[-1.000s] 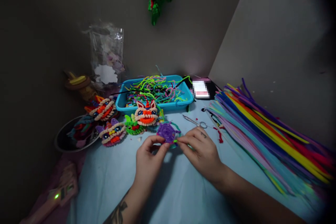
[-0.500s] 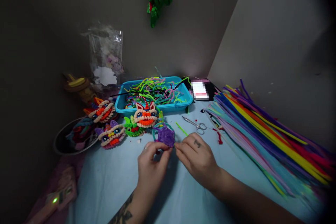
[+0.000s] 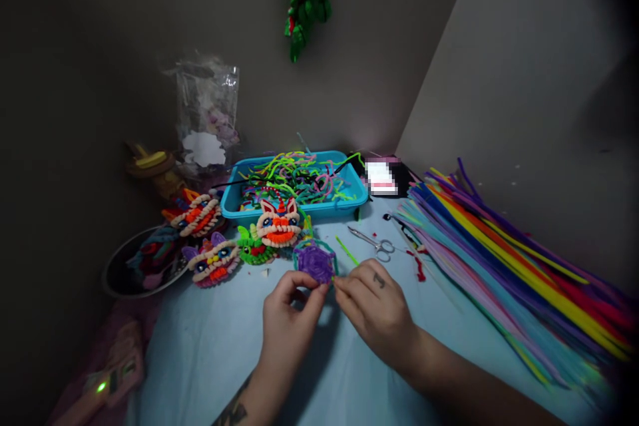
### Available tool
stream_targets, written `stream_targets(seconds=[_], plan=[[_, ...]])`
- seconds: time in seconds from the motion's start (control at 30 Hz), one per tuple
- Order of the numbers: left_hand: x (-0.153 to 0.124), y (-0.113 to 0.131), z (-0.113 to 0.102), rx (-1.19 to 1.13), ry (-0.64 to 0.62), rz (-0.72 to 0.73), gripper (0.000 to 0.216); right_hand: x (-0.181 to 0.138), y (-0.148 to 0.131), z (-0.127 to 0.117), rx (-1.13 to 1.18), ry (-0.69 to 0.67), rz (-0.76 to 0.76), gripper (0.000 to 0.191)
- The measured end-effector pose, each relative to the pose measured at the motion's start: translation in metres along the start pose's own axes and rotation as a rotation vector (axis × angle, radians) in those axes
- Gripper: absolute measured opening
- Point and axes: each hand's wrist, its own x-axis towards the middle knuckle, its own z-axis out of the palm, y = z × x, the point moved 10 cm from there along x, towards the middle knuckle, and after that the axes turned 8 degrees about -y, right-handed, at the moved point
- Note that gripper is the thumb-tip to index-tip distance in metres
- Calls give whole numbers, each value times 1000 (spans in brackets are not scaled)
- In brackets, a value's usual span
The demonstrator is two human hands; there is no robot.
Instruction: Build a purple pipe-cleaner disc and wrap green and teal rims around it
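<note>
My left hand pinches the lower edge of a purple woven pipe-cleaner disc with a teal rim, holding it over the light blue table. My right hand is closed in a pinch at the disc's right edge, on a thin green pipe-cleaner strand that sticks up and away from the disc. Both hands sit close together at the table's middle.
Several finished pipe-cleaner masks lie behind the disc. A blue tray of tangled pipe cleaners stands at the back. Small scissors lie right of the disc. A long pile of straight pipe cleaners covers the right side. A dark bowl sits at left.
The disc was turned from tilted right to facing up between my fingers. The green strand, first tucked at the disc's edge, now sticks out to the upper right. Both hands stayed in place.
</note>
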Motion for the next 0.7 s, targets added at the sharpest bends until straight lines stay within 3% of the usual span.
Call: stream_targets(seconds=[0.23,0.5,0.7], plan=[[2,1,-3,-28,23,-8,9,4,5,-4,80,41,28,12],[3,3,-13,-16,93,44,8,-5,40,9,382,-4,387,6],[-3,18,-10,128,81,162,6,0,26,0,228,42,261,16]])
